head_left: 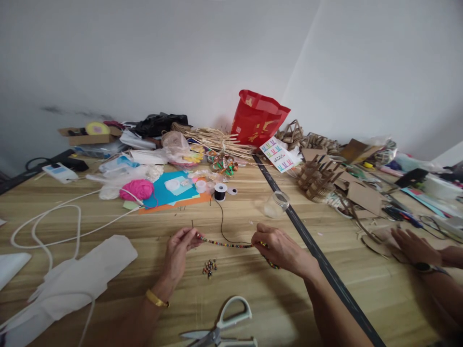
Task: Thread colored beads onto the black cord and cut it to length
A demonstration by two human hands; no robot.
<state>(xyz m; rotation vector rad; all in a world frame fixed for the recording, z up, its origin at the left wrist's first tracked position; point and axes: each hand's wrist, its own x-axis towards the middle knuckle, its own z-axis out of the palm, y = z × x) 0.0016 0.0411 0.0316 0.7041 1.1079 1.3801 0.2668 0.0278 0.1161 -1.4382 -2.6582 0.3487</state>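
Observation:
A strand of small coloured beads [226,244] on black cord stretches between my two hands over the wooden table [253,284]. My left hand [179,250] pinches the strand's left end, with the cord tip sticking up past the fingers. My right hand [280,248] grips the right end, and more beaded cord trails under it. The black cord runs back to a spool [220,191]. A small heap of loose beads [209,267] lies on the table just below the strand.
Scissors [224,327] lie at the near edge. White cloth [77,279] and white cable [54,226] sit on the left. Pink yarn [137,189], blue paper, a clear jar [277,203], a red bag [257,118] and cardboard pieces crowd the back. Another person's hand [414,246] rests at the right.

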